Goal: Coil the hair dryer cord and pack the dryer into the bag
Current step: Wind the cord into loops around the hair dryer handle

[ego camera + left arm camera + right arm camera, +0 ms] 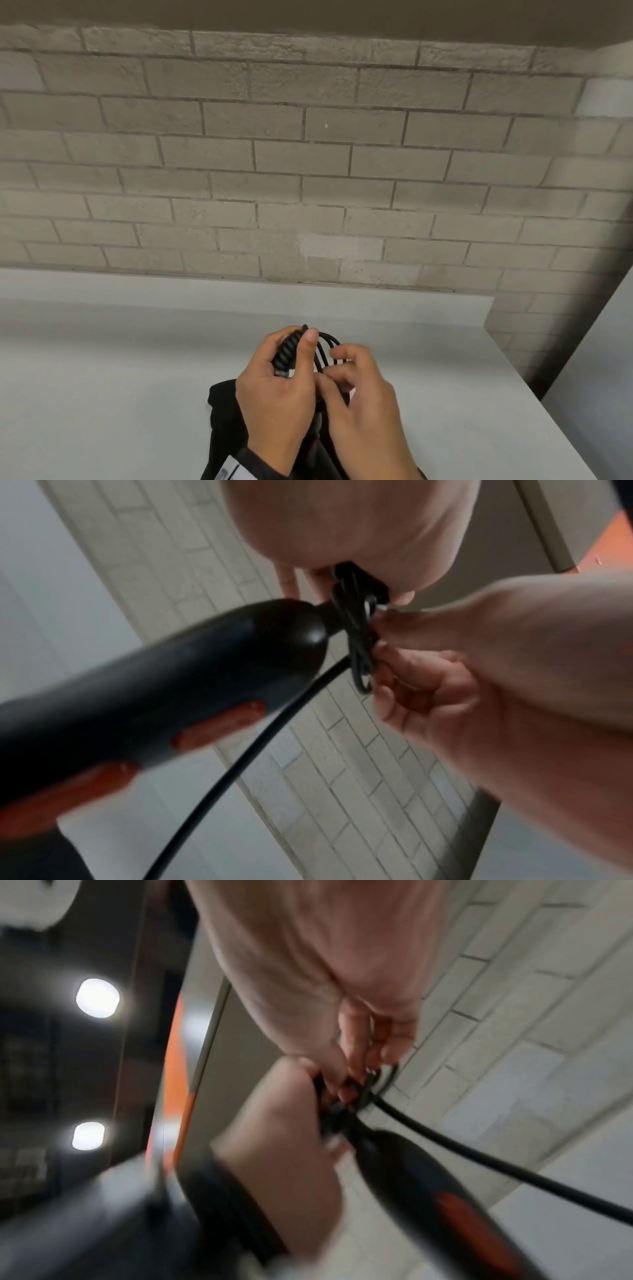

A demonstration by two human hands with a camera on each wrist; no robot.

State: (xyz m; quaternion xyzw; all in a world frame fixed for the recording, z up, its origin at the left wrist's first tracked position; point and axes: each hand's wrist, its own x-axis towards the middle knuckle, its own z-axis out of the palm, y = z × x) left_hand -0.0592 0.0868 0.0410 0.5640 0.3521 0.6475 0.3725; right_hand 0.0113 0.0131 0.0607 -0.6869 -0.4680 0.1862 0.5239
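1. One bag [226, 421], black soft cloth, lies limp on the table [102, 377] at 6 o'clock of the head view, under our hands. We cannot tell whether it holds anything; its mouth is hidden.
2. One hair dryer [164, 696], smooth black plastic, rounded handle end, hangs below our hands, outside the bag. We count two orange-red oblong buttons [219, 726] on its handle.
3. One cord [291, 346], black, round, rubbery. Part is wound in tight ribbed turns, part stands in several loose loops toward 1 o'clock; one strand runs free past the handle in the left wrist view.
4. One left hand [277, 394]: its fingers and thumb are curled around the wound bundle, thumb laid along the front.
5. One right hand [359, 387]: its fingertips are pinched on the loops just beside the left thumb.
6. One table, flat pale grey, smooth matte top.
7. One wall [308, 154], pale rough brick in offset courses, at 12 o'clock.
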